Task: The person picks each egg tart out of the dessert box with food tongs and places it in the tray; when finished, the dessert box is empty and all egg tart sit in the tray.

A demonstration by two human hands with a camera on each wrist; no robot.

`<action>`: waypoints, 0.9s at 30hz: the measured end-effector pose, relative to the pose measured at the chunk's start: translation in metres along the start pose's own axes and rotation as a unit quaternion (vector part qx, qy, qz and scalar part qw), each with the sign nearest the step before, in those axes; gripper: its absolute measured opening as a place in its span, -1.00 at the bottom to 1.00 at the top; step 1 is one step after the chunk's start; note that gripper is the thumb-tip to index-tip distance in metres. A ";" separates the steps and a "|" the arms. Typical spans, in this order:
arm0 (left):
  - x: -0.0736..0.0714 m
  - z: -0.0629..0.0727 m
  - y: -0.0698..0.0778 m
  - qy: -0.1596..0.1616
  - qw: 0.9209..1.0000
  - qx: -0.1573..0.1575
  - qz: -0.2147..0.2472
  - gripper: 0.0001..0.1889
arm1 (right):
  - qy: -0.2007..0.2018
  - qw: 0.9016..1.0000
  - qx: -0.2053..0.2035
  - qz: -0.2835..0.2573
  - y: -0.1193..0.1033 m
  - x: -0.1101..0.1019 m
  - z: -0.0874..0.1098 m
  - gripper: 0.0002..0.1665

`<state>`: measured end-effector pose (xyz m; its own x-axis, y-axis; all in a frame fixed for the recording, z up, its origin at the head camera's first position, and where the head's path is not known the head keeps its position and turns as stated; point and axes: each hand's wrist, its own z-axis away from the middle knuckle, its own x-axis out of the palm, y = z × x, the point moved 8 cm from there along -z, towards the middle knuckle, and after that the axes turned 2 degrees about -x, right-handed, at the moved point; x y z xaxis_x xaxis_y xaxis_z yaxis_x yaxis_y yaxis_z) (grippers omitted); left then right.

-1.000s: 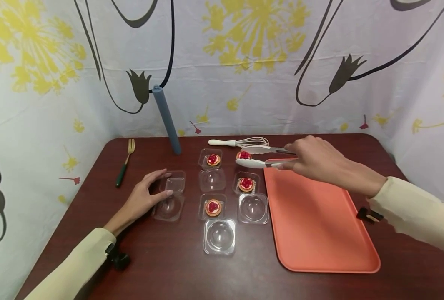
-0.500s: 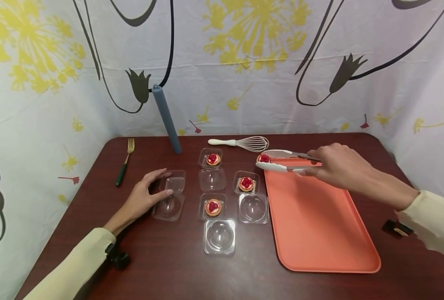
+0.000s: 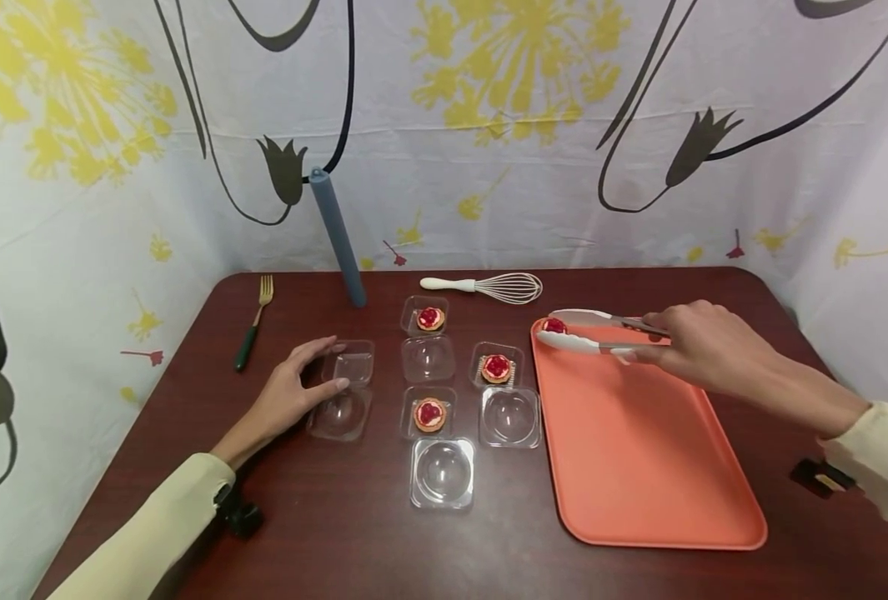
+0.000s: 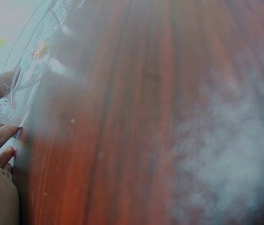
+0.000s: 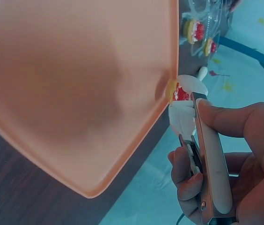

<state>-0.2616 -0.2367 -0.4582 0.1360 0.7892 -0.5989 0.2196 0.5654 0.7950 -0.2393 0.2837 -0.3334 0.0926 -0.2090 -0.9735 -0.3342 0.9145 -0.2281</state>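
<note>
My right hand grips metal tongs with white tips. Between the tips is a small berry tart, with red topping on a golden crust. It is over the back left corner of the orange tray; in the right wrist view the tart overlaps the tray's rim. My left hand holds a clear plastic container at its left side, thumb by the front and fingers toward the back. This container has no tart in it, and its hinged lid lies open toward me.
Right of the left hand, several open clear containers hold tarts, including a back tart, a front tart and a right tart. A whisk, a blue stick and a green-handled fork lie farther back.
My right hand has moved the tongs and tart rightward, from behind the right container to the tray's back left corner. My left hand stays at its container.
</note>
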 end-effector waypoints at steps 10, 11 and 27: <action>0.001 -0.001 0.000 0.000 1.000 0.002 0.001 -0.18 | -0.001 1.000 0.000 0.026 0.016 0.001 0.016 -0.43; 0.001 -0.001 0.000 -0.002 1.000 0.001 0.000 -0.19 | -0.001 1.000 0.000 0.028 0.017 0.001 0.018 -0.42; 0.000 -0.001 0.000 -0.006 1.000 0.001 0.003 -0.18 | -0.005 1.000 0.004 0.018 0.025 0.003 0.047 -0.41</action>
<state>-0.2622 -0.2363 -0.4581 0.1484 0.7897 -0.5953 0.2206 0.5603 0.7984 -0.2030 0.3222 -0.3410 0.0910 -0.1725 -0.9808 -0.3296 0.9242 -0.1931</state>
